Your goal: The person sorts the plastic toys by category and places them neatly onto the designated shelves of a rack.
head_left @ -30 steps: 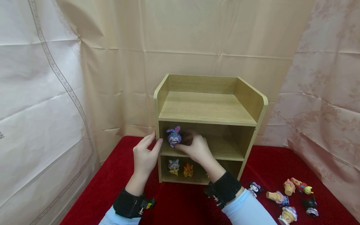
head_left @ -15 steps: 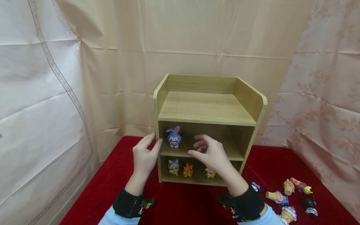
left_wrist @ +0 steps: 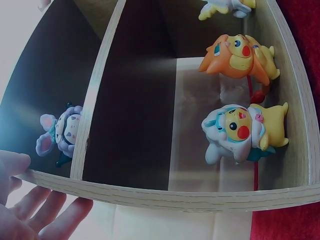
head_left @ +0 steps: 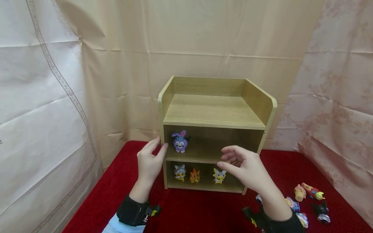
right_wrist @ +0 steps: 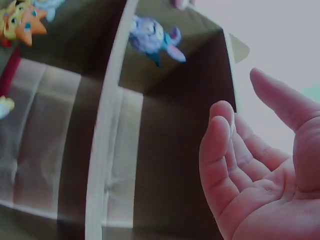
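A purple rabbit-eared figurine (head_left: 180,142) stands at the left end of the middle shelf in a wooden shelf unit (head_left: 215,111). My left hand (head_left: 150,161) rests against the unit's left side panel, its fingers behind the edge and the thumb at the front. In front of the unit's right part hovers my right hand (head_left: 244,166), fingers loosely bent, with nothing in it. On the bottom shelf are a grey-hooded yellow figurine (head_left: 180,172), an orange-hooded figurine (head_left: 195,175) and a white-and-yellow figurine (head_left: 219,175). The left wrist view shows the orange-hooded figurine (left_wrist: 237,57) up close.
Several figurines lie on the red cloth (head_left: 198,210) to the right, among them a pink-topped figurine (head_left: 299,193) and a black figurine (head_left: 322,212). My right forearm partly covers others. Curtains (head_left: 221,38) hang behind and on both sides.
My right hand has let go of the purple rabbit-eared figurine and drawn back to the right, out of the shelf. The figurine stays standing. The left hand has kept its place.
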`<state>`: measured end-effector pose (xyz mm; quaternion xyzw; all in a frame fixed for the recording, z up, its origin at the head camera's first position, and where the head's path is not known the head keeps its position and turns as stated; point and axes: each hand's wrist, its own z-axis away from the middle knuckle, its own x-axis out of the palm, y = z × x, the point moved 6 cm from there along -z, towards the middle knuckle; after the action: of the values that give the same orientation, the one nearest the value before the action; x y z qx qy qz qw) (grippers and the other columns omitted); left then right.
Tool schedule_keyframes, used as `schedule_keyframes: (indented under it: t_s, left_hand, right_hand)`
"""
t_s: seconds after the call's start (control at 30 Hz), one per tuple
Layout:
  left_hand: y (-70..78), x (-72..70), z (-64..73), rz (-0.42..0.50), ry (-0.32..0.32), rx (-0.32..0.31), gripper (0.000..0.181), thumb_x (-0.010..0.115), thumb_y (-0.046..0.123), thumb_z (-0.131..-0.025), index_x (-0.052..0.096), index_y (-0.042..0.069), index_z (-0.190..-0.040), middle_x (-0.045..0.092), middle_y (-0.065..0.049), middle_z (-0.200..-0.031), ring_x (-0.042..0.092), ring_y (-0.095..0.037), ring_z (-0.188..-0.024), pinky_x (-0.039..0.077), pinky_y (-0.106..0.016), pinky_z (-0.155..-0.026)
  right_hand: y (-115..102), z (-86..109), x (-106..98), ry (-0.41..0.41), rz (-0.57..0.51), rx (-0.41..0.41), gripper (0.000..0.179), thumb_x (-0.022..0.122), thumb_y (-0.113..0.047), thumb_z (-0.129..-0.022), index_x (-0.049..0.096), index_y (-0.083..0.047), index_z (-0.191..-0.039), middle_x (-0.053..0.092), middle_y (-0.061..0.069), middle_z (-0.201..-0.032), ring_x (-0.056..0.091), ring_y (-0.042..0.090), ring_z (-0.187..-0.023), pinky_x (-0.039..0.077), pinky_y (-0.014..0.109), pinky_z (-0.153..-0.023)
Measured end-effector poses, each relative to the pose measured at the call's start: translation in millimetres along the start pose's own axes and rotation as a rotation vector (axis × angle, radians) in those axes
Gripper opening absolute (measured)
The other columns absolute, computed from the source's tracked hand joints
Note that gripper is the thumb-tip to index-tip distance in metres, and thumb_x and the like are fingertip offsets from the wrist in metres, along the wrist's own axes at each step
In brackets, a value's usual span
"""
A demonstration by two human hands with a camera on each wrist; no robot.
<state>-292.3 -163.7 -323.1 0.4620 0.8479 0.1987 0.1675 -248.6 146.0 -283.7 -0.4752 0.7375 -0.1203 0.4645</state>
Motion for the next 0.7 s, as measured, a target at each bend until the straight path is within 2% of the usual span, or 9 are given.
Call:
schedule_keyframes:
  t_s: [0.2,0.4,0.57,0.7]
  left_hand:
    - [0.1,-0.2,0.4,0.008,0.000,-0.002,0.041,0.081,0.002,-0.087,0.070,-0.001,-0.126,0.073,-0.013,-0.116,0.072,-0.025,-0.103,0.057,-0.035,-0.086]
    - [0.1,-1.0,0.4,0.008,0.006,-0.007,0.040,0.081,0.002,-0.086,0.071,-0.001,-0.125,0.074,-0.013,-0.115,0.072,-0.026,-0.101,0.058,-0.034,-0.085]
    - [0.0,-0.9,0.2,0.006,0.002,-0.009,0.040,0.081,0.002,-0.086,0.071,0.000,-0.125,0.074,-0.012,-0.116,0.072,-0.025,-0.101,0.055,-0.023,-0.088]
    - [-0.3,0.0,-0.1,0.010,-0.016,-0.018,0.041,0.080,0.003,-0.087,0.070,-0.001,-0.126,0.073,-0.013,-0.118,0.072,-0.023,-0.103,0.054,-0.021,-0.089]
  right_hand:
    - [9.5,18.5,-28.9,0.075,0.087,0.012,0.023,0.084,-0.017,-0.086,0.072,-0.013,-0.106,0.074,-0.011,-0.089,0.069,0.008,-0.077,0.053,0.026,-0.060]
    - [24.7,33.9,-55.8,0.130,0.103,0.069,0.018,0.083,-0.014,-0.087,0.072,-0.010,-0.101,0.075,-0.003,-0.088,0.069,0.009,-0.069,0.054,0.023,-0.057]
    - [41.7,42.0,-83.6,0.216,0.164,0.166,0.019,0.082,-0.021,-0.090,0.071,-0.009,-0.100,0.074,0.002,-0.082,0.069,0.011,-0.062,0.056,0.022,-0.056]
    - [56.1,49.4,-102.2,0.249,0.186,0.264,0.027,0.080,-0.026,-0.092,0.071,-0.005,-0.105,0.075,0.004,-0.083,0.070,0.012,-0.063,0.057,0.021,-0.057]
